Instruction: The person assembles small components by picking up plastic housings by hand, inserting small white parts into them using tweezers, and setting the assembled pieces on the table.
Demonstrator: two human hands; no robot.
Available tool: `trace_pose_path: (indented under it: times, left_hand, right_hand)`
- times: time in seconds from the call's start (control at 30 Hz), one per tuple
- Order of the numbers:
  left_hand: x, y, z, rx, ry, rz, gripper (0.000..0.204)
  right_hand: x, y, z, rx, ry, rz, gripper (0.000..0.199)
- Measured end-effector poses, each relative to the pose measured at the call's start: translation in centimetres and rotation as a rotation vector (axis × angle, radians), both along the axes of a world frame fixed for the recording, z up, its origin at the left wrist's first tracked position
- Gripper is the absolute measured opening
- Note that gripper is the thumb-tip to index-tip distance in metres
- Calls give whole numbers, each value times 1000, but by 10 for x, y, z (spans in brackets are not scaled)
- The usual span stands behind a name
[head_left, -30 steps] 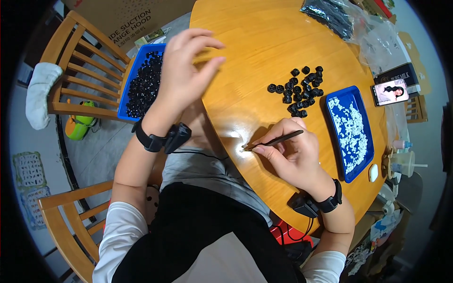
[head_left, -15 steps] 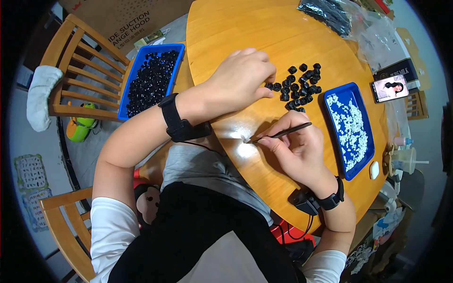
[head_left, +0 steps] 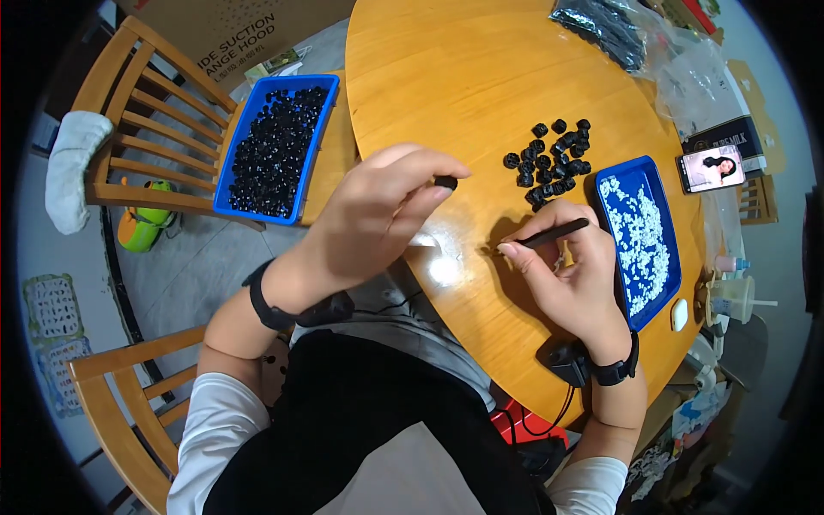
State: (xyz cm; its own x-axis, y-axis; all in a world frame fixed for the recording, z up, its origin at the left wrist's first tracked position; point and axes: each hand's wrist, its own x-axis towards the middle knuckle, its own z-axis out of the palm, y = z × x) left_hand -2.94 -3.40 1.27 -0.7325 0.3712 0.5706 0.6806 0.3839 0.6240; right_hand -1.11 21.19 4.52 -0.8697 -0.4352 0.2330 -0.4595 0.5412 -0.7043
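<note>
My left hand (head_left: 369,210) is raised over the table's near edge, thumb and forefinger pinching a small black plastic piece (head_left: 445,182). My right hand (head_left: 571,275) grips slim dark tweezers (head_left: 558,233) like a pen, their tips low over the wood; whether anything sits in the tips is too small to tell. Beyond the right hand lies a loose cluster of similar black pieces (head_left: 545,166). To its right, a shallow blue tray (head_left: 650,178) carries many tiny white parts (head_left: 644,240).
A blue bin (head_left: 314,146) full of black pieces stands on a chair at the left. Along the right side of the table (head_left: 429,69) are a phone (head_left: 712,167), a white case (head_left: 679,315), a lidded cup (head_left: 730,298) and plastic bags (head_left: 691,73). A black device (head_left: 566,365) hangs by my right wrist.
My left hand has drawn back from beside the cluster toward me and now pinches a black piece. My right hand with the tweezers has shifted a little to the right.
</note>
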Motion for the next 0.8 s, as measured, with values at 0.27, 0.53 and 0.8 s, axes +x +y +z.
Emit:
trace_pose_path:
  times: [0.27,0.53,0.8]
  left_hand:
    - [28,6,-9,246,-469,8,21]
    - [28,10,-8,241,-431,28,21]
    - [28,12,-12,276,-497,4,21]
  right_hand:
    - [-7,-10,-10,-100,105,91,15]
    - [-8,-5,-17,-80,-83,136,14]
    - [-10,-8,-28,-253,-183,55,15]
